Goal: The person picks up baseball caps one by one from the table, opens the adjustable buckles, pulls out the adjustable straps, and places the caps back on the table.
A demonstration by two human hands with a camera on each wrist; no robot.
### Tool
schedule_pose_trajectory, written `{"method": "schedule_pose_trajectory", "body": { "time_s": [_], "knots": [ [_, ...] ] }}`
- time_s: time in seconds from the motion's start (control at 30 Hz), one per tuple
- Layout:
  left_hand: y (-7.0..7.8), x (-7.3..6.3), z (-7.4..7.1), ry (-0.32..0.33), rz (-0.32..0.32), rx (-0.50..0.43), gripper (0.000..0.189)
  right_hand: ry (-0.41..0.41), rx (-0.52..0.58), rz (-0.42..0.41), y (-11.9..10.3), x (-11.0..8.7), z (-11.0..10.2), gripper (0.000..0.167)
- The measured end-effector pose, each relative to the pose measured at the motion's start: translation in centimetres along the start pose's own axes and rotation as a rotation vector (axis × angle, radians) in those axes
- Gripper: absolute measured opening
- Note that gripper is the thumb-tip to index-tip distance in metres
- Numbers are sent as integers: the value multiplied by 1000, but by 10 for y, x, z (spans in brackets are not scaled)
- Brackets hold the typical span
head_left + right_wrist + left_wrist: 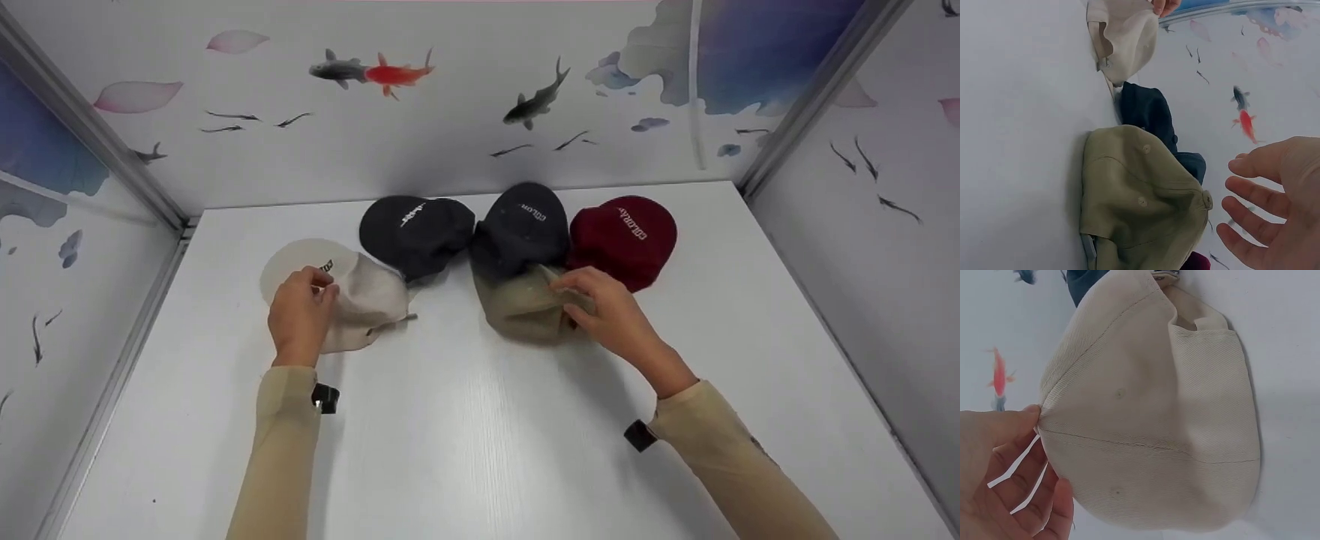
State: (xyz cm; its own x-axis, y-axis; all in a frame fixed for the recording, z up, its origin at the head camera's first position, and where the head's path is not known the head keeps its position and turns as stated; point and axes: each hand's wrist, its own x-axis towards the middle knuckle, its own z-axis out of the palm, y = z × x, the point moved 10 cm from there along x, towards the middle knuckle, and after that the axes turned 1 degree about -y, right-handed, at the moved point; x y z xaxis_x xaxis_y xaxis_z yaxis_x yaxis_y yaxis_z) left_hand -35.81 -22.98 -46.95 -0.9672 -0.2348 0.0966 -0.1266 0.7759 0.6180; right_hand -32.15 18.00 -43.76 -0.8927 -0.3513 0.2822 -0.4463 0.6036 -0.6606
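Note:
My left hand (301, 319) pinches the crown of a cream baseball cap (367, 289) between thumb and fingertips. In the left wrist view the cream cap (1129, 405) shows its stitched seams, with the thumb right at the top of its crown. My right hand (619, 319) is held over a khaki cap (521, 304). In the right wrist view its fingers are spread and lightly bent, a small gap away from the button of the khaki cap (1134, 185). A dark cap with white lettering (523, 229) overlaps the khaki one and hides its brim.
A black cap (420, 232) lies between the cream cap and the dark one. To the right is a dark red cap (626, 236). All rest on a white table (465, 450), enclosed by white panels (465, 135) printed with fish and petals.

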Motion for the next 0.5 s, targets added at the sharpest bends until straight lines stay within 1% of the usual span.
{"method": "schedule_pose_trajectory", "body": {
  "time_s": [0.1, 0.2, 0.37, 0.5],
  "knots": [
    [0, 4, 1, 6, 5, 5, 19, 4, -81, 9, 4, 0, 0, 30],
    [0, 8, 3, 11, 10, 11, 18, 10, -137, 12, 6, -1, 0, 30],
    [0, 12, 4, 25, 12, 27, 18, 27, -213, 4, 8, -2, 0, 32],
    [0, 14, 5, 35, 10, 34, 18, 35, -250, 10, 11, -3, 1, 32]
  ]
}}
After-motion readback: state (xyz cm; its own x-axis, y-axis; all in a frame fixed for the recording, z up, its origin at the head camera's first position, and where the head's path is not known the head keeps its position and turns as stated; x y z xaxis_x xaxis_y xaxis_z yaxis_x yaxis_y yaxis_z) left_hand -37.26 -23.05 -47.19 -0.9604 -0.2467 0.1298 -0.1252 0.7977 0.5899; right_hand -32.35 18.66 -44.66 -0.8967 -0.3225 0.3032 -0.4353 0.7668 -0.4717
